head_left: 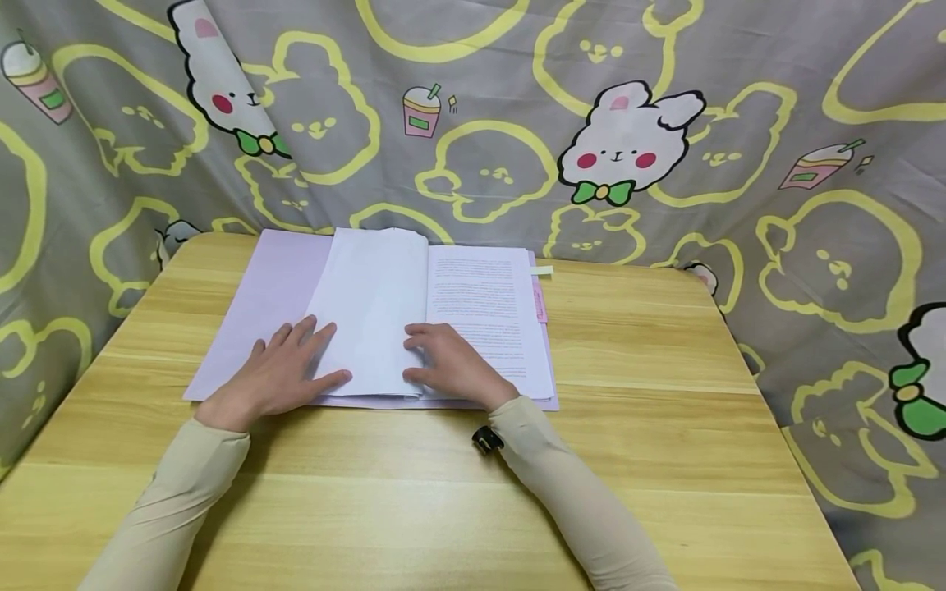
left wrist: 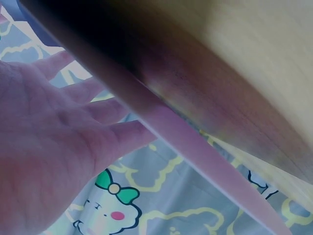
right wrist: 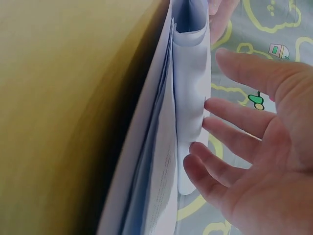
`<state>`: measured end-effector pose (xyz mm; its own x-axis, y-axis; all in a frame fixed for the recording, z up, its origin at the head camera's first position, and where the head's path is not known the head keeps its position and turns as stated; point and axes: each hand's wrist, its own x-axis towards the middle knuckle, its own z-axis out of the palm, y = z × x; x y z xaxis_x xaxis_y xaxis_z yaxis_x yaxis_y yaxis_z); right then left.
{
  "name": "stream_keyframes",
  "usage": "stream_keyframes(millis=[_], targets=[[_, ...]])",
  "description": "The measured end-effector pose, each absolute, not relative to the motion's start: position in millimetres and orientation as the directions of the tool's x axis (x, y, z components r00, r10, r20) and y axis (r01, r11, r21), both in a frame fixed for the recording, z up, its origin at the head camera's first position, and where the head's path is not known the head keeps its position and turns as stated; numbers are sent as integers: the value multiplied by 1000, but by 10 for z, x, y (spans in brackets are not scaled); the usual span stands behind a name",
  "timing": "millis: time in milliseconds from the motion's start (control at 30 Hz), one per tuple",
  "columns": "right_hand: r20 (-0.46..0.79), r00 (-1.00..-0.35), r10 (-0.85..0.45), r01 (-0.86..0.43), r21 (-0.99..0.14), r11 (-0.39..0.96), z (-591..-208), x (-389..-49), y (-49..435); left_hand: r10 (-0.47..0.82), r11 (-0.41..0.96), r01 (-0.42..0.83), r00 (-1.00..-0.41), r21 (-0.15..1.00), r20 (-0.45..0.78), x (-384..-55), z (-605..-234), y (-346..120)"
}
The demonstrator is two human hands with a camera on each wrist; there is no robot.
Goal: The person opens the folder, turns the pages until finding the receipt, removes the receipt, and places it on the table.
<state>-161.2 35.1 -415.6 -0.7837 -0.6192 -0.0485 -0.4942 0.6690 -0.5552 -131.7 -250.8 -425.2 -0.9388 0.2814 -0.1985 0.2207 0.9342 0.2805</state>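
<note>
A paper booklet with a lavender cover (head_left: 277, 279) lies spread on the wooden table in the head view. Its left side shows a blank white page (head_left: 373, 304), its right side a printed page (head_left: 480, 287). My left hand (head_left: 277, 373) rests with spread fingers across the cover and the blank page's left edge. Beside the middle fold, my right hand (head_left: 458, 361) has its fingertips at the blank page's right edge. Seen from the right wrist, the white page (right wrist: 190, 88) bulges up in a curve, and the loosely bent fingers (right wrist: 239, 110) reach its surface.
A pale tab (head_left: 542, 270) and a pink sticky tab (head_left: 540, 304) stick out from the booklet's right edge. The wooden table (head_left: 643, 394) reaches back to a grey patterned curtain (head_left: 488, 107). A small black object (head_left: 487, 440) sits at the right sleeve's cuff.
</note>
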Motion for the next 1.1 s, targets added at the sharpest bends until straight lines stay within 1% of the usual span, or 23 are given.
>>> stream_keyframes(millis=[100, 233, 400, 600, 900, 1100], targets=[[-51, -774, -631, -509, -544, 667, -4161, -1622, 349, 288, 935, 230, -937, 270, -200, -1323, -4262, -2509], [-58, -776, -628, -499, -553, 667, -4153, -1616, 357, 294, 936, 238, -934, 258, -203, -1318, -4270, -2513], [-66, -783, -619, -470, -589, 657, -4146, -1609, 391, 298, 936, 244, -932, 252, -205, -1308, -4263, -2510], [-43, -802, -596, -434, -643, 631, -4117, -1653, 489, 303, 933, 248, -932, 261, -200, -1292, -4255, -2501], [-6, -873, -488, -323, -741, 588, -4051, -1820, 741, 302, 933, 242, -929, 267, -212, -1296, -4258, -2503], [-32, -924, -382, -225, -763, 606, -4003, -1919, 986, 306, 932, 248, -929, 264, -207, -1291, -4259, -2498]])
